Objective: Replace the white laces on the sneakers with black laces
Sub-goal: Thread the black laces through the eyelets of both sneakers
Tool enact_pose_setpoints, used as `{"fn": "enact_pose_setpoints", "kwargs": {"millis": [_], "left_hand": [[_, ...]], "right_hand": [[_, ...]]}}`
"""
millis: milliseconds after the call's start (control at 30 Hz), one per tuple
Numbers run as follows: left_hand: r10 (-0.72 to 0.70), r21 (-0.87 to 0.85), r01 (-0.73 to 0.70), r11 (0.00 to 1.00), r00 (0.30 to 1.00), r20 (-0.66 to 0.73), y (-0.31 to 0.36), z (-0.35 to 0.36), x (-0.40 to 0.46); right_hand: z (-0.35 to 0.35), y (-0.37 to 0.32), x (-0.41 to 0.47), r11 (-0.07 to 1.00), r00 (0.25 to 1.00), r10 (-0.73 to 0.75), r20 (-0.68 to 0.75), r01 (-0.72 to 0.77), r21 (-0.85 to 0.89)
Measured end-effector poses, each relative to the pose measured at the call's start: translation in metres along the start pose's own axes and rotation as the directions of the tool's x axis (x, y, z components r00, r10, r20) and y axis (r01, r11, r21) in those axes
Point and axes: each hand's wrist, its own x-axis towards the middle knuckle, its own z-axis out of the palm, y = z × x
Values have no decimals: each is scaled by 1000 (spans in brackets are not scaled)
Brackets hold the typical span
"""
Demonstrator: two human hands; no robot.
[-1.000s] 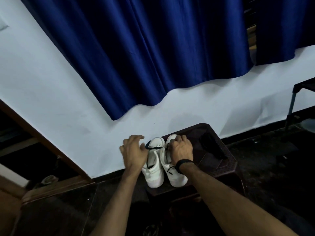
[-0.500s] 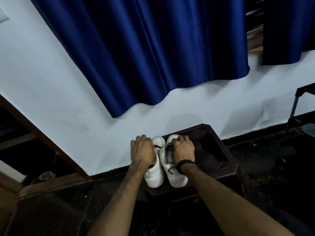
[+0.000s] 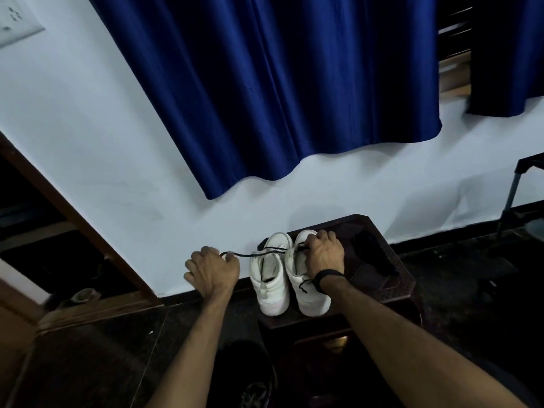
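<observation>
Low in the frame's center-right, a dark wooden desk (image 3: 394, 278) carries two white sneakers (image 3: 290, 272) side by side, a dark object (image 3: 372, 254) right of them.

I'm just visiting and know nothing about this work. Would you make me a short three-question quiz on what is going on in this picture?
1. True or false: both white sneakers stand on the dark wooden stool.
2. Which hand pulls the black lace out sideways, away from the sneakers?
A. left hand
B. right hand
3. Fill in: on the right wrist sits a black ____.

Key:
1. True; they stand side by side on it.
2. A; the left hand pinches the lace end, while the right hand grips the right sneaker's top.
3. Wristband.
</observation>
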Motion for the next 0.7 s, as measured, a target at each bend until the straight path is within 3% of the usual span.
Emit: {"fn": "enact_pose_setpoints", "kwargs": {"millis": [100, 233, 300, 433, 567, 700], "left_hand": [[218, -81, -213, 974, 974, 55, 16, 10, -1], [496, -45, -510, 859, 808, 317, 46, 33, -12], [533, -14, -569, 822, 761, 370, 52, 46, -17], [547, -10, -579, 815, 765, 341, 49, 57, -14], [609, 54, -677, 734, 692, 388, 43, 61, -7], [635, 149, -716, 683, 681, 365, 42, 61, -9]], "right_hand": [[0, 0, 0, 1000, 1000, -9, 16, 9, -3], [0, -1, 0, 1000, 1000, -20, 19, 20, 14], [2, 1, 0, 999, 1000, -22, 9, 22, 28], [3, 3, 0, 999, 1000, -9, -7, 9, 35], [6, 0, 1, 1000, 1000, 2, -18, -2, -11], [2, 0, 0, 1000, 998, -16, -52, 17, 9]]}}
